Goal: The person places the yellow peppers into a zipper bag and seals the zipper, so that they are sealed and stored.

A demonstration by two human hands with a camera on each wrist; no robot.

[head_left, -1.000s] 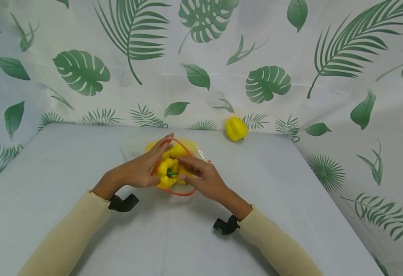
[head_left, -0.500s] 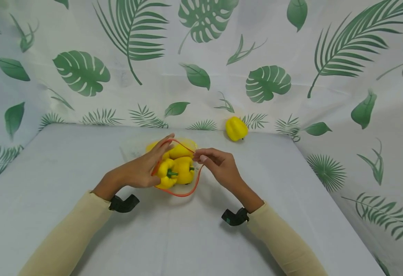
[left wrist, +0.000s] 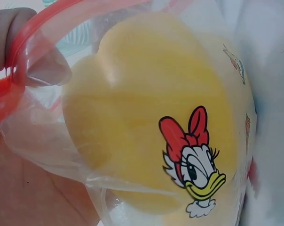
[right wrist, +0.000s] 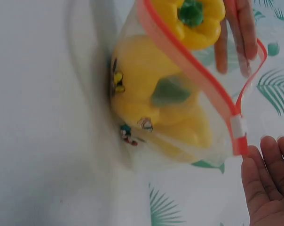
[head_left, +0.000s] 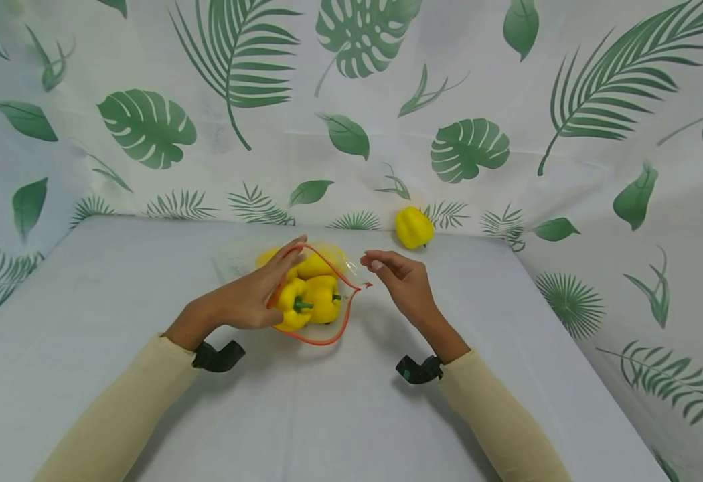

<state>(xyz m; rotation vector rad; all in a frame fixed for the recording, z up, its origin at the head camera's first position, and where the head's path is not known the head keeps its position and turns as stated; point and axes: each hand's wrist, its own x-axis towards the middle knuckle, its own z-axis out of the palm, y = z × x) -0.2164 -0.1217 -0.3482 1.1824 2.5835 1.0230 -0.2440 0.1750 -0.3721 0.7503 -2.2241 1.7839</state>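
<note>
A clear zip bag (right wrist: 128, 155) with a red zip rim (head_left: 318, 344) lies on its side, its mouth spread wide. Inside sit several yellow bell peppers (head_left: 325, 298), two of them near the mouth with green stems showing. My left hand (head_left: 231, 298) is at the left of the mouth, its fingers straight and inside the rim, its thumb at the lower edge. A cartoon duck print (left wrist: 193, 165) marks the film. My right hand (head_left: 408, 284) hovers just right of the bag, fingers loosely bent and holding nothing, near the white slider (right wrist: 238, 127) at the rim's corner.
One yellow bell pepper (head_left: 414, 227) lies loose at the table's back edge, right of the bag. A white cloth covers the table (head_left: 303, 415). Behind it hangs a leaf-printed curtain (head_left: 381, 134).
My right hand has come out of the bag's mouth, pulled the rim's right side outward, then let go and moved slightly right. The left hand has stayed in place.
</note>
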